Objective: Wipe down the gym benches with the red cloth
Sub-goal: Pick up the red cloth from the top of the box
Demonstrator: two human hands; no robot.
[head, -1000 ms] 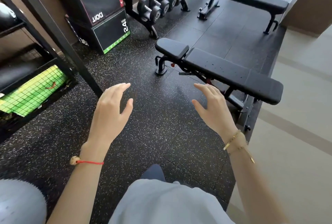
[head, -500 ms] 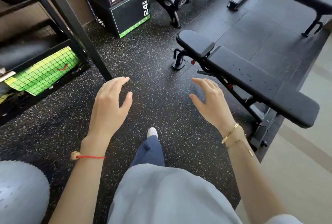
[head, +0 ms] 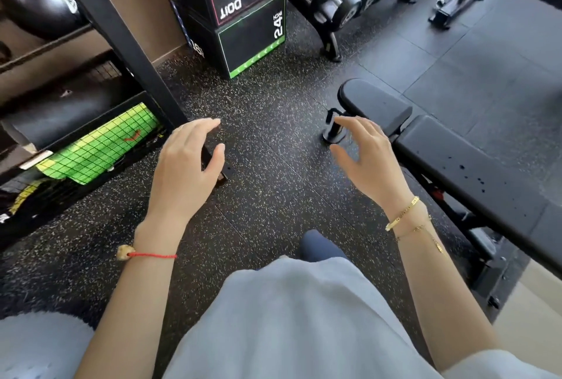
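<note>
Showing water droplets, black padded bench point(head: 474, 165) lies flat.

Head camera looks steeply down at floor point(head: 273, 141)

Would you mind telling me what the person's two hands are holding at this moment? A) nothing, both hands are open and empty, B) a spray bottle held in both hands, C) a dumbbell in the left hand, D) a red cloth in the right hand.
A: the left hand and the right hand both hover over the speckled floor with relaxed, spread fingers and nothing in them; no red cloth shows.
</note>
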